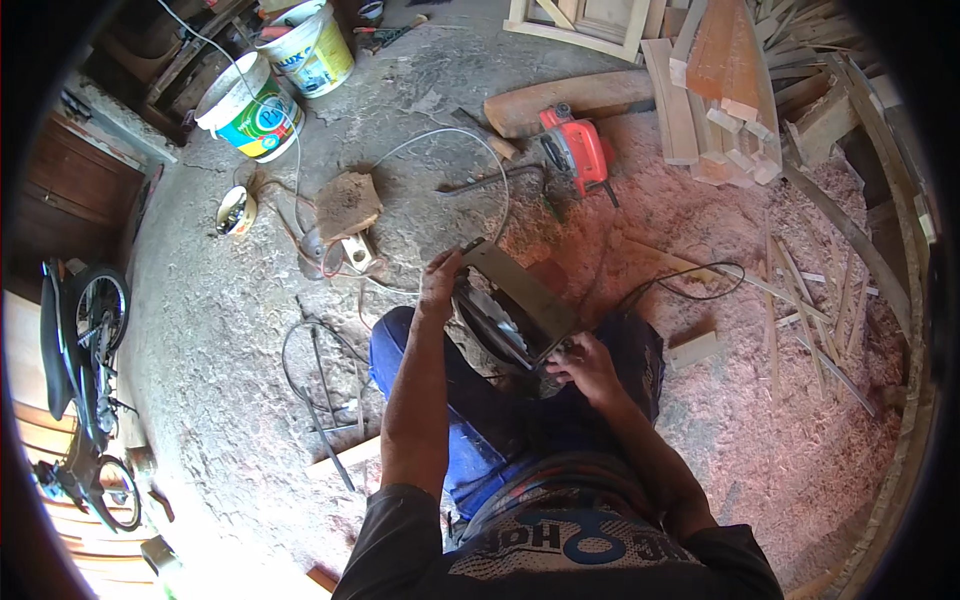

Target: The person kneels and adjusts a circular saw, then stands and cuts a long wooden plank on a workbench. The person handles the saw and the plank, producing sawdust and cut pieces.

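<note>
Tool (pixel 492 325) mid-frame: flat greyish plate (pixel 525 290), dark rounded side, underside hidden; left hand (pixel 439 284) grasps its upper end, right hand (pixel 588 369) touches its lower end, grip unclear.

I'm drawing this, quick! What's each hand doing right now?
Left hand: closed, holding the circular saw by its edge.
Right hand: fingers curled at its near corner; firm grip can't be told.

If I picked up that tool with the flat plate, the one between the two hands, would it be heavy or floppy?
The tool would probably feel heavy for its size, because much of it looks like metal. It's likely stiff: its broad plate shows no sag between the left hand and the right hand.
</note>
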`<action>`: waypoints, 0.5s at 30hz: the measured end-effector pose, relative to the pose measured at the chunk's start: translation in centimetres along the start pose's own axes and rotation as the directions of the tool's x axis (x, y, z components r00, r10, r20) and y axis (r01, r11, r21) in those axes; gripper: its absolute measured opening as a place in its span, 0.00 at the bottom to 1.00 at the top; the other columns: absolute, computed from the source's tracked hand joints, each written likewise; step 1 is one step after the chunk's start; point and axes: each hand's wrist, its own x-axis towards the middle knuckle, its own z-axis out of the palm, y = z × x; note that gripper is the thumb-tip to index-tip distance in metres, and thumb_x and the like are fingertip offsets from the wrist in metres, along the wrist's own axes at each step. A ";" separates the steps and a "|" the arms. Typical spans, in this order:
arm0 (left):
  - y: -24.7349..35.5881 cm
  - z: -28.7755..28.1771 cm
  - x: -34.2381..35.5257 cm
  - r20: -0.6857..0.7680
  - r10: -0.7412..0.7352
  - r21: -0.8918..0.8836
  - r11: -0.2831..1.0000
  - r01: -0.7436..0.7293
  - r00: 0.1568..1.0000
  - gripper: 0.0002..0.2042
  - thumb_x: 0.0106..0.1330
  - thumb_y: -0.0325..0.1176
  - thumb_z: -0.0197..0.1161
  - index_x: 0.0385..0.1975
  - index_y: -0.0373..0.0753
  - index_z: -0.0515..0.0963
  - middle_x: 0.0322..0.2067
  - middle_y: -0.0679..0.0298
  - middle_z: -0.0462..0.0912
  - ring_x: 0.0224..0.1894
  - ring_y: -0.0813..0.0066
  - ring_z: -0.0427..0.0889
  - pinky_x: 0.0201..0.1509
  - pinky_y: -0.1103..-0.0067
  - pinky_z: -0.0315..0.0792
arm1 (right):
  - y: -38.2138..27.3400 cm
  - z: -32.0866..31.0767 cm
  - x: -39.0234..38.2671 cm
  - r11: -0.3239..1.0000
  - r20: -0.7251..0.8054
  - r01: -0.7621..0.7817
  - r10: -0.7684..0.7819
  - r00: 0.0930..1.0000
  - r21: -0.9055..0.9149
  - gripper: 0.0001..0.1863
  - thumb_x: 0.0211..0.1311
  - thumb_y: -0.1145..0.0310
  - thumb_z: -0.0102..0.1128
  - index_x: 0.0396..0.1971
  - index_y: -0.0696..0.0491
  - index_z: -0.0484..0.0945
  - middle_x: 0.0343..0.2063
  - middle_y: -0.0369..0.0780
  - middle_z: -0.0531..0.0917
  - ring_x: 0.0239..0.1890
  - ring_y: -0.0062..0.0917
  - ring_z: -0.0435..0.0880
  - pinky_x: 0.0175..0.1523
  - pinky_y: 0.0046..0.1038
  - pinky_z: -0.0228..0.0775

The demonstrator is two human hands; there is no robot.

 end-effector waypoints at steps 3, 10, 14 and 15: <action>0.3 0.1 -0.1 -0.020 -0.040 -0.009 0.999 0.039 0.999 0.17 0.71 0.38 0.64 0.54 0.36 0.80 0.35 0.67 0.82 0.32 0.78 0.79 0.35 0.79 0.74 | 1.8 -0.4 -0.2 0.821 0.044 0.388 -0.408 0.912 -0.419 0.14 0.68 0.74 0.59 0.52 0.56 0.73 0.43 0.41 0.83 0.41 0.30 0.87 0.42 0.27 0.80; 1.3 0.9 -0.5 -0.074 -0.185 -0.058 0.982 0.181 0.980 0.14 0.71 0.39 0.61 0.49 0.38 0.81 0.38 0.62 0.84 0.38 0.71 0.82 0.42 0.75 0.76 | -0.7 0.1 2.2 0.983 -0.258 0.167 -0.141 0.956 0.082 0.18 0.72 0.62 0.55 0.56 0.54 0.73 0.52 0.40 0.79 0.54 0.24 0.77 0.54 0.33 0.72; 1.4 -0.7 -0.6 -0.131 -0.278 0.018 0.959 0.282 0.952 0.16 0.69 0.41 0.60 0.49 0.37 0.81 0.40 0.59 0.85 0.40 0.68 0.84 0.44 0.72 0.78 | -1.7 2.2 4.7 0.881 -0.322 -0.062 0.236 0.917 0.468 0.19 0.74 0.59 0.54 0.56 0.55 0.75 0.47 0.35 0.79 0.46 0.22 0.76 0.52 0.30 0.68; 1.5 -1.0 -0.5 -0.150 -0.296 0.058 0.950 0.308 0.943 0.16 0.69 0.41 0.60 0.49 0.37 0.81 0.40 0.58 0.85 0.41 0.67 0.84 0.45 0.71 0.78 | -1.3 2.1 5.2 0.909 -0.340 -0.014 0.171 0.925 0.417 0.17 0.74 0.59 0.54 0.53 0.55 0.76 0.44 0.34 0.78 0.45 0.21 0.75 0.51 0.28 0.68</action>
